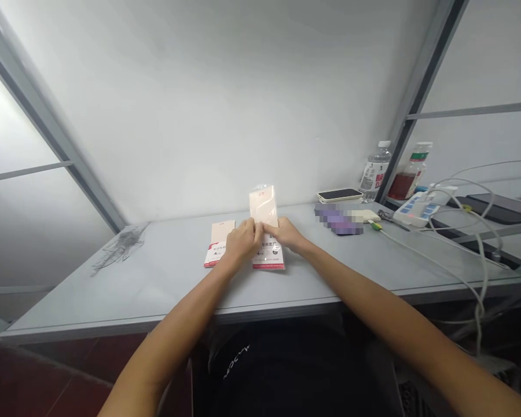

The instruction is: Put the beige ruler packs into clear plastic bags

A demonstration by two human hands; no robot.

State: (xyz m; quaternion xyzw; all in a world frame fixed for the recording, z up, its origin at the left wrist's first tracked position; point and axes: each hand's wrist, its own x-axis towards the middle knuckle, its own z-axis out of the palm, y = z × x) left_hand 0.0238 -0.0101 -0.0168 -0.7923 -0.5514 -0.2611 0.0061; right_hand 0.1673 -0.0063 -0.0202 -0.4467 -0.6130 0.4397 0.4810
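Observation:
Both of my hands are on a flat cream packet in a clear plastic sleeve, with a white and red printed band at its lower end. My left hand grips its left edge, and my right hand holds the right edge with the thumb across the front. The thumbs come close together over the packet's middle. Left of it, a second cream packet with the same red and white band lies on the desk, partly hidden by my left hand.
On the right of the desk are a phone, a purple item, a cream power bank, a water bottle, a bottle of dark red liquid and a power strip with cables. Black scribbles mark the left side.

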